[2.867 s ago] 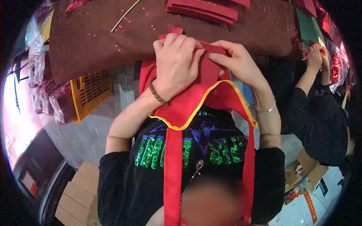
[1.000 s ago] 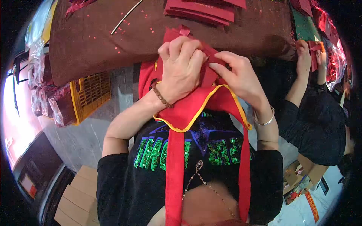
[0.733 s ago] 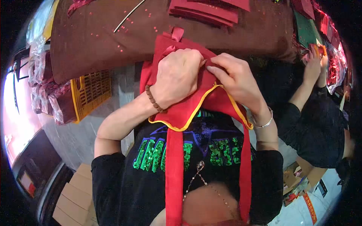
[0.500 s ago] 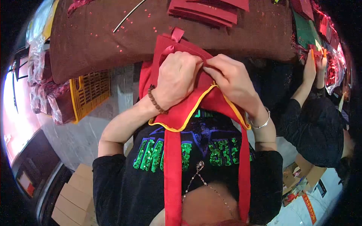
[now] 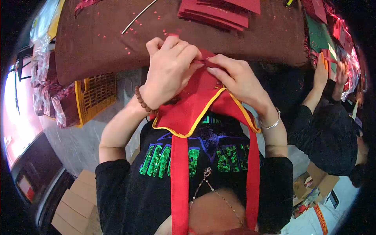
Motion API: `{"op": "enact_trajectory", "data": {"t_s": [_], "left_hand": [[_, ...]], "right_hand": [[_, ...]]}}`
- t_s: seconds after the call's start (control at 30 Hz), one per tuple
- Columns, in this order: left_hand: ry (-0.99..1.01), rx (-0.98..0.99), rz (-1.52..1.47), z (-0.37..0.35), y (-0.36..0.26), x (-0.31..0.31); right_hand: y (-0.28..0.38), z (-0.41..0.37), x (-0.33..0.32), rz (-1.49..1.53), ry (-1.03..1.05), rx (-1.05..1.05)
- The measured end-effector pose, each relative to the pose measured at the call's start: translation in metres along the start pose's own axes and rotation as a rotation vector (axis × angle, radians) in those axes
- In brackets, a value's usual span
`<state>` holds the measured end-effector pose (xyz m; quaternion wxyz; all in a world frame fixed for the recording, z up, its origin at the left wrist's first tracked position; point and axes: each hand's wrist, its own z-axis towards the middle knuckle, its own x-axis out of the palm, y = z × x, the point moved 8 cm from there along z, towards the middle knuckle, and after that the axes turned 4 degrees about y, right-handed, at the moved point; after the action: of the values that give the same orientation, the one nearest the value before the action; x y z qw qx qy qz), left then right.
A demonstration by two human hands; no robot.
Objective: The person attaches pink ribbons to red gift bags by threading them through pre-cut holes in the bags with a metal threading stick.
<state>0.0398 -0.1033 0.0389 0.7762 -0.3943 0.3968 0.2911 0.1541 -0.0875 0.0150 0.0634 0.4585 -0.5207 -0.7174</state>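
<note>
A dark red felt-like piece [image 5: 197, 78] lies against the table edge and over the red apron [image 5: 176, 113], whose border is yellow. My left hand [image 5: 172, 62], with a beaded bracelet, pinches the piece's upper part; its outer fingers are lifted and curled. Opposite it, my right hand [image 5: 239, 76] grips the same piece between thumb and index finger, a silver bangle at the wrist. The two sets of fingertips almost meet. Exactly what sits between them is too small to make out. Much of the piece's left side is hidden behind my left hand.
Across the brown-covered table [image 5: 98, 43] lie a stack of red felt pieces [image 5: 215, 15], a thin rod [image 5: 139, 16] and scattered red bits. A yellow crate [image 5: 96, 98] stands below left. At right, a co-worker's hands [image 5: 323, 72] handle red material. Cardboard boxes [image 5: 76, 203] stand lower left.
My left hand has shifted up and left, its outer fingers lifting, and now covers more of the felt piece and its ribbon loop. My right hand has barely moved. The co-worker's hands have spread apart.
</note>
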Motion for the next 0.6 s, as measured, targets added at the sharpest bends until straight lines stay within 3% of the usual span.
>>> {"op": "enact_trajectory", "data": {"t_s": [0.07,0.17,0.23,0.27,0.3,0.37,0.43,0.5,0.6], "left_hand": [[0.06,-0.003,-0.059,0.001,0.004,0.001],[0.207,-0.048,-0.155,0.011,0.012,-0.005],[0.406,-0.442,-0.759,0.009,0.045,0.014],[0.533,-0.384,-0.728,0.013,0.045,0.017],[0.525,-0.39,-0.724,0.018,0.05,0.015],[0.816,-0.175,-0.565,0.02,0.037,0.027],[0.815,-0.181,-0.643,0.026,0.034,0.028],[1.042,-0.448,-0.62,0.02,0.04,0.036],[0.986,-0.4,-0.68,0.017,0.046,0.054]], "right_hand": [[-0.017,-0.002,0.003,0.225,0.052,0.383],[-0.018,-0.002,0.006,0.188,-0.004,0.212],[-0.015,0.0,0.008,0.184,0.005,0.185],[-0.01,0.002,0.008,0.153,-0.008,0.125],[-0.004,0.004,0.007,0.12,-0.02,0.063],[-0.002,0.005,0.008,0.122,-0.014,0.051],[-0.001,0.006,0.008,0.125,-0.013,0.042],[0.001,0.005,0.009,0.094,-0.031,0.005],[-0.005,0.005,0.009,0.108,-0.027,0.038]]}}
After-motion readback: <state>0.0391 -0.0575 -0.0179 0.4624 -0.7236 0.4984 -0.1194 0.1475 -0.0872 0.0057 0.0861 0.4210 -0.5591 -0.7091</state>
